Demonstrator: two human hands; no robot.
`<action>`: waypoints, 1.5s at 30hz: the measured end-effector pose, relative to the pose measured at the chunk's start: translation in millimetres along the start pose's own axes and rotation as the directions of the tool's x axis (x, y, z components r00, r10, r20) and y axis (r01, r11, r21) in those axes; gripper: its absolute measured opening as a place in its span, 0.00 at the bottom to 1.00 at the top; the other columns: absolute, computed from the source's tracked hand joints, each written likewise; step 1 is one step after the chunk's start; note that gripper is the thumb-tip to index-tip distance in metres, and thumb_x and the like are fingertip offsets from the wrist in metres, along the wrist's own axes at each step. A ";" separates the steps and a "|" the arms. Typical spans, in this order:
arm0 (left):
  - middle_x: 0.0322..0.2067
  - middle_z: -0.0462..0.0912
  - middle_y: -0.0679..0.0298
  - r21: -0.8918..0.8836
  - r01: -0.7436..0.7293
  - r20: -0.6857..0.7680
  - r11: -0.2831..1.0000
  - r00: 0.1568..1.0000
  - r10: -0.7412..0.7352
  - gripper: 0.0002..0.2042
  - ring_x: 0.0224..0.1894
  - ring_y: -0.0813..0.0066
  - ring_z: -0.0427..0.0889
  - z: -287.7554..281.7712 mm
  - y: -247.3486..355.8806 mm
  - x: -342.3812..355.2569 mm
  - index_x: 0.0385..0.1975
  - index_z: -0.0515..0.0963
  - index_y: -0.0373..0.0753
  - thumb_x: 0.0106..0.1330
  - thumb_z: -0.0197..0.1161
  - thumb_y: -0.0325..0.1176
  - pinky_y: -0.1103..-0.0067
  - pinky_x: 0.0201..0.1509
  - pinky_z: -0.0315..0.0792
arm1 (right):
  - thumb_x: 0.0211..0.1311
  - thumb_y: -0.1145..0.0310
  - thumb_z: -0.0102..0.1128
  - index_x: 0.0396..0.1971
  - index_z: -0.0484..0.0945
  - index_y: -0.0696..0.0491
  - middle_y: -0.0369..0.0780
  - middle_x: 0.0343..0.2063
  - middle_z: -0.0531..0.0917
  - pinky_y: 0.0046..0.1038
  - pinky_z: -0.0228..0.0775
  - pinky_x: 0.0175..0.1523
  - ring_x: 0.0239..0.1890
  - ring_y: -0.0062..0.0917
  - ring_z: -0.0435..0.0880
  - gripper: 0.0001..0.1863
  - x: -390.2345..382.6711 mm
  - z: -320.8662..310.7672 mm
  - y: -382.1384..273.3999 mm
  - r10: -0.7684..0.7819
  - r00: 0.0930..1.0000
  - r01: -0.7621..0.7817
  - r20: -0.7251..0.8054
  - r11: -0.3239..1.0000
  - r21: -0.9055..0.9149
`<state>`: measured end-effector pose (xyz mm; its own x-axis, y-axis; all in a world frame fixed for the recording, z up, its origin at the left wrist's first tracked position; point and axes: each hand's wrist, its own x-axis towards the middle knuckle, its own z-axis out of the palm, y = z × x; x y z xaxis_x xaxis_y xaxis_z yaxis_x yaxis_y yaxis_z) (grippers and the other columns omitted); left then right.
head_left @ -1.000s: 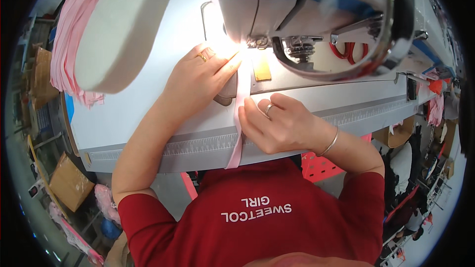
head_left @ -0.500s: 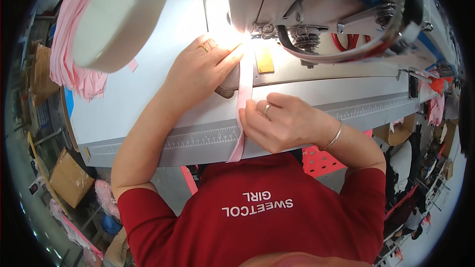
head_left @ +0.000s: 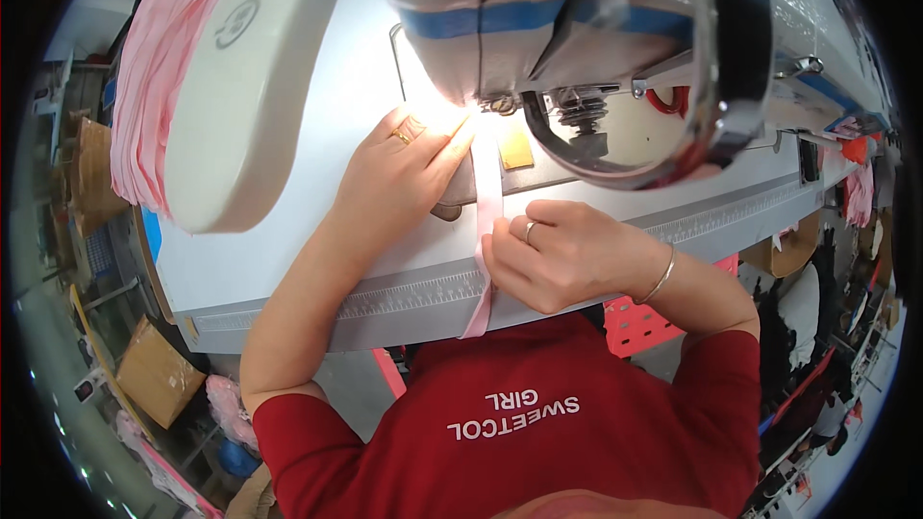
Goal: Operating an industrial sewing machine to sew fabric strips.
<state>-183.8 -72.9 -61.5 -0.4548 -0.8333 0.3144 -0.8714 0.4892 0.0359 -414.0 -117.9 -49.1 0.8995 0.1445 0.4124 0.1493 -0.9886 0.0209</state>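
A narrow pink fabric strip [head_left: 488,192] runs from the lit needle area of a white sewing machine [head_left: 500,29] toward me and hangs over the table's front edge. My right hand [head_left: 562,255], with a ring and a bracelet, is closed on the strip's right edge in a pinch between thumb and fingers. My left hand [head_left: 404,168] lies flat with fingers stretched out beside the strip, tips close to the needle area. Bright glare hides exactly what those fingertips touch. A small yellow piece [head_left: 516,147] sits on the machine bed right of the strip.
A bundle of pink strips [head_left: 144,135] hangs at the left, partly behind a pale rounded machine part [head_left: 260,86]. Along the table's front runs a ruler tape [head_left: 413,296]. Red-handled scissors [head_left: 668,101] lie behind the curved metal piece. A cardboard box [head_left: 159,372] stands at lower left.
The whole view has shifted, so machine, table and hands sit slightly lower and to the right. Both hands keep about the same places on or beside the strip.
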 end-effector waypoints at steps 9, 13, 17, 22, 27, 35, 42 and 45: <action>0.39 0.81 0.66 -0.108 0.043 0.005 0.993 0.999 -0.043 0.17 0.46 0.71 0.80 -0.5 -5.7 1.3 0.45 0.81 0.36 0.54 0.58 0.28 0.71 0.62 0.68 | 0.42 0.70 0.60 0.24 0.78 0.56 0.35 0.24 0.76 0.19 0.63 0.28 0.22 0.17 0.74 0.07 5.0 10.5 5.6 0.018 0.998 -0.020 -0.068 0.999 -0.041; 0.44 0.82 0.65 -0.085 0.116 -0.092 0.990 0.988 -0.123 0.17 0.48 0.67 0.79 16.0 -3.0 -8.9 0.46 0.80 0.38 0.56 0.58 0.30 0.71 0.62 0.69 | 0.48 0.73 0.59 0.32 0.81 0.57 0.36 0.28 0.79 0.19 0.64 0.29 0.22 0.16 0.74 0.09 10.5 2.0 7.0 0.025 0.999 -0.025 0.021 0.999 -0.041; 0.46 0.82 0.65 -0.073 0.067 0.078 0.995 0.995 -0.062 0.17 0.51 0.66 0.79 9.9 -8.4 -2.3 0.47 0.80 0.38 0.57 0.57 0.29 0.72 0.64 0.67 | 0.49 0.73 0.61 0.34 0.81 0.57 0.37 0.33 0.81 0.19 0.63 0.29 0.23 0.16 0.75 0.11 10.9 -0.3 6.5 0.026 0.996 -0.019 0.090 0.997 -0.068; 0.34 0.79 0.69 -0.007 -0.027 -0.104 1.000 0.994 0.026 0.02 0.42 0.74 0.79 7.3 -11.7 0.3 0.25 0.78 0.43 0.52 0.60 0.30 0.77 0.55 0.70 | 0.49 0.73 0.62 0.35 0.81 0.56 0.35 0.33 0.80 0.19 0.63 0.31 0.25 0.16 0.74 0.10 12.6 -2.5 7.7 0.072 0.995 -0.071 0.073 0.997 -0.017; 0.34 0.79 0.69 0.039 -0.041 -0.138 0.998 0.989 0.046 0.02 0.44 0.73 0.79 5.6 -11.3 0.7 0.26 0.78 0.42 0.53 0.60 0.30 0.76 0.55 0.70 | 0.47 0.74 0.62 0.35 0.81 0.54 0.34 0.34 0.79 0.20 0.66 0.32 0.26 0.17 0.75 0.12 11.5 -4.0 7.0 0.099 0.991 -0.096 0.093 0.995 -0.038; 0.47 0.80 0.63 -0.212 -0.045 -0.122 0.976 0.992 0.020 0.15 0.52 0.67 0.78 -19.3 12.7 -38.4 0.42 0.79 0.36 0.54 0.59 0.29 0.72 0.56 0.72 | 0.47 0.72 0.61 0.33 0.81 0.55 0.39 0.41 0.83 0.20 0.68 0.32 0.26 0.17 0.77 0.11 9.0 -22.5 -32.3 0.035 0.990 -0.060 0.135 0.981 0.186; 0.47 0.82 0.62 -0.292 0.008 -0.120 0.956 0.992 -0.045 0.16 0.47 0.65 0.81 -34.1 10.1 -56.7 0.43 0.80 0.36 0.52 0.63 0.22 0.72 0.52 0.74 | 0.47 0.72 0.62 0.30 0.81 0.55 0.39 0.41 0.83 0.20 0.70 0.33 0.28 0.19 0.78 0.08 -2.3 -10.7 -68.1 0.119 0.992 -0.125 0.041 0.953 0.276; 0.48 0.82 0.62 -0.282 0.076 -0.117 0.956 0.987 -0.113 0.15 0.45 0.63 0.81 -29.2 -8.4 -40.7 0.43 0.80 0.38 0.55 0.62 0.21 0.72 0.50 0.75 | 0.47 0.72 0.62 0.30 0.81 0.55 0.39 0.40 0.82 0.20 0.70 0.32 0.28 0.19 0.78 0.08 -4.2 -7.9 -72.1 0.146 0.989 -0.149 0.031 0.954 0.261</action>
<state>-152.6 -35.6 -46.9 -0.3289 -0.8473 0.4169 -0.8161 0.4772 0.3260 -431.7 -47.6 -45.1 0.9238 -0.0003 0.3830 0.1153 -0.9534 -0.2789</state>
